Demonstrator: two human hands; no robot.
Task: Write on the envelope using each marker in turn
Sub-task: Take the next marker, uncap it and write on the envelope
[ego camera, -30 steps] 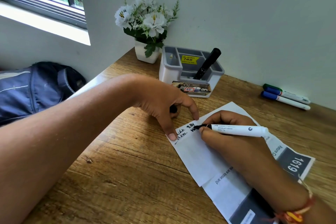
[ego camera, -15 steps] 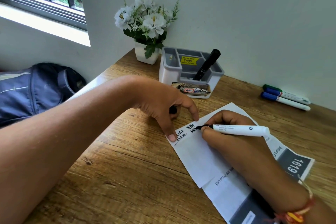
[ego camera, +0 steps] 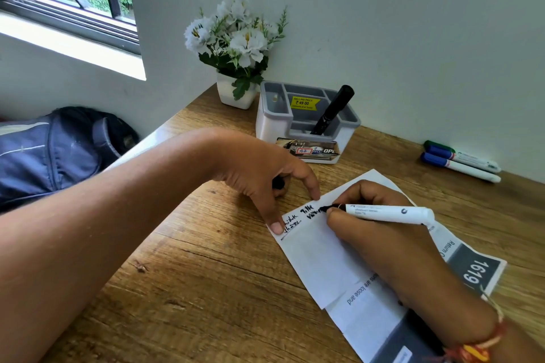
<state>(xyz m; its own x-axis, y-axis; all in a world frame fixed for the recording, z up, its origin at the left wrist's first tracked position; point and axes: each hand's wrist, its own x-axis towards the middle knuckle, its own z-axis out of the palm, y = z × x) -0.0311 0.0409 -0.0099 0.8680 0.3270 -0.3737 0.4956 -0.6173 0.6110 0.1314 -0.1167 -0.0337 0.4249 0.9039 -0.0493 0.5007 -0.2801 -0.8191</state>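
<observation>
A white envelope (ego camera: 320,256) with black handwriting near its top left corner lies on the wooden desk (ego camera: 206,289). My right hand (ego camera: 380,242) grips a white marker (ego camera: 389,213) with its black tip on the paper beside the written words. My left hand (ego camera: 262,177) presses the envelope's left corner with thumb and forefinger, its other fingers curled round a small black cap (ego camera: 278,183). Two more markers, blue-capped (ego camera: 460,166) and green-capped (ego camera: 463,155), lie at the back right. A black marker (ego camera: 333,110) stands in the organiser.
A white and grey desk organiser (ego camera: 306,124) with a yellow price sticker stands behind my left hand. A white pot of white flowers (ego camera: 236,50) sits in the corner by the wall. A blue bag (ego camera: 50,150) lies off the desk's left edge under the window.
The marker tip has crept slightly rightward along the second line of writing. My left hand stays planted on the envelope's corner.
</observation>
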